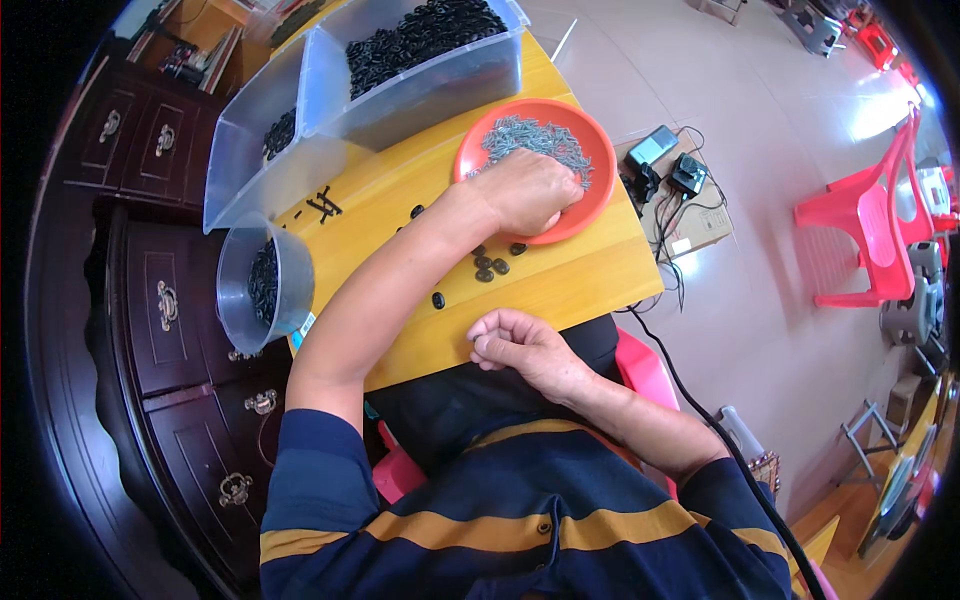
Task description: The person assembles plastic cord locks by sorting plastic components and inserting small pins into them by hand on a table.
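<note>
My left hand [530,190] is closed, reaching across the table over the near part of an orange bowl [604,190]. Small silvery metal pieces like screws or pins [540,138] fill the bowl. The fingers point down out of sight, so what they hold is hidden. At the table's near edge my right hand [525,350] is curled with thumb and fingers together; anything inside is too small to make out. Between the two hands lie several small black oval parts [485,268], with one more black oval part [438,300] apart from them.
Clear plastic bins [420,102] of black parts stand at the far left of the yellow table [400,350]. Nearer is a round clear tub [300,275], beside short black rods [325,205]. A cardboard box [705,228] with cabled devices stands right; dark drawers [165,300] line the left.
</note>
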The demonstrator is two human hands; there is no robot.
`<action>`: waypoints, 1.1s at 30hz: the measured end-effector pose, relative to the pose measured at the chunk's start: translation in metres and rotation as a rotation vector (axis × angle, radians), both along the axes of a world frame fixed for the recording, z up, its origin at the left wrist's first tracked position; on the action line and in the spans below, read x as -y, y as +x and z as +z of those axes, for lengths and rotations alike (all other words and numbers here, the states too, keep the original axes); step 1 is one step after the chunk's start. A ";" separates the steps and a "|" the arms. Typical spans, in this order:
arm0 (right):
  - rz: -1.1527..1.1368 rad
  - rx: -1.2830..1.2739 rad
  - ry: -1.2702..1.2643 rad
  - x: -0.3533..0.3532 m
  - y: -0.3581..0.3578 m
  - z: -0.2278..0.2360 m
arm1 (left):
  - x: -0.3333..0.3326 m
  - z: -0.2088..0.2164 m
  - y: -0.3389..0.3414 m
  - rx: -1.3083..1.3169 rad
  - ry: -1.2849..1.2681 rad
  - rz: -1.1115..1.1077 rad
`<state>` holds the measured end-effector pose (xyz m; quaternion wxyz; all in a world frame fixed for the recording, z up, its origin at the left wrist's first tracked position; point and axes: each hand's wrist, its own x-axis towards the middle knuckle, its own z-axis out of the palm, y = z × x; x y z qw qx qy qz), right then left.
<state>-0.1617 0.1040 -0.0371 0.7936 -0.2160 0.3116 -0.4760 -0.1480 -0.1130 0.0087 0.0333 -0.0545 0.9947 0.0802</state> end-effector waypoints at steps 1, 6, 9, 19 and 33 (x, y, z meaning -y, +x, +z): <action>0.001 -0.004 -0.014 0.000 0.000 -0.001 | 0.001 -0.001 -0.001 -0.002 -0.002 0.013; -0.005 0.000 0.001 0.000 0.000 -0.002 | 0.003 0.007 0.006 -0.043 0.029 0.035; -0.029 0.002 0.003 0.000 0.001 -0.003 | 0.003 0.022 0.029 -0.345 0.219 0.105; -0.181 -0.059 -0.047 -0.003 0.002 0.001 | -0.078 0.018 0.157 -0.636 0.733 0.684; -0.304 -0.237 -0.154 0.003 0.004 0.001 | -0.142 0.005 0.170 -0.712 0.949 0.826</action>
